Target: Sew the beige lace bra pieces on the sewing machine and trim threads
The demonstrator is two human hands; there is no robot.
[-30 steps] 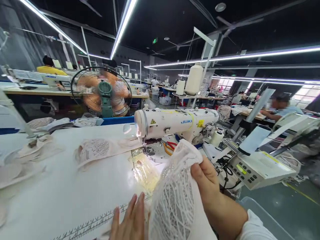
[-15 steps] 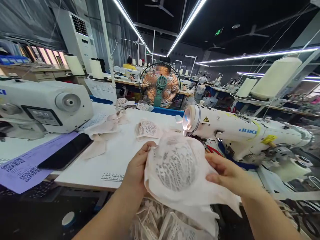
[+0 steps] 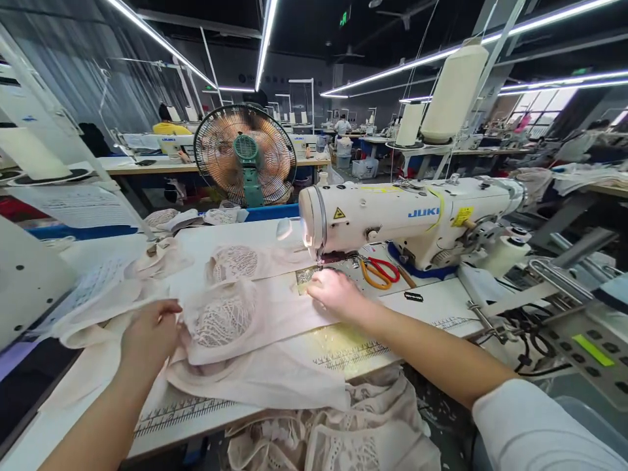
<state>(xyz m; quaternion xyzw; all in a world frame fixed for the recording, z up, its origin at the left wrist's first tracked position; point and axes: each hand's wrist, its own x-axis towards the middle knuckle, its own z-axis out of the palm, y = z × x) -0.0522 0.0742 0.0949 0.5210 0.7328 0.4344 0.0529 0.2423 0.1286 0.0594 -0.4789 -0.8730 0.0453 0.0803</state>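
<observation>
A pale pink bra [image 3: 289,304] with lace cups lies spread on the white sewing table [image 3: 275,232]. At its left side, my left hand [image 3: 150,337] has its fingers closed on the cup edge. My right hand [image 3: 336,294] pinches the far end of the bra's band, right beside the needle area of the JUKI sewing machine [image 3: 377,212]. Its fingertips are partly hidden against the cloth. The band runs flat between the two hands, and more pale fabric overlaps beneath the near cup.
Scissors with red and orange handles [image 3: 380,271] lie by the machine base, with a black razor blade [image 3: 413,297] to their right. More lace garments [image 3: 343,438] hang below the table edge. A fan [image 3: 245,154] stands behind the table, and thread cones [image 3: 454,91] rise at the back right.
The bra has gone from being held up between both hands to lying on the table. My right hand has moved to the needle area, my left to the left cup. The view has turned right.
</observation>
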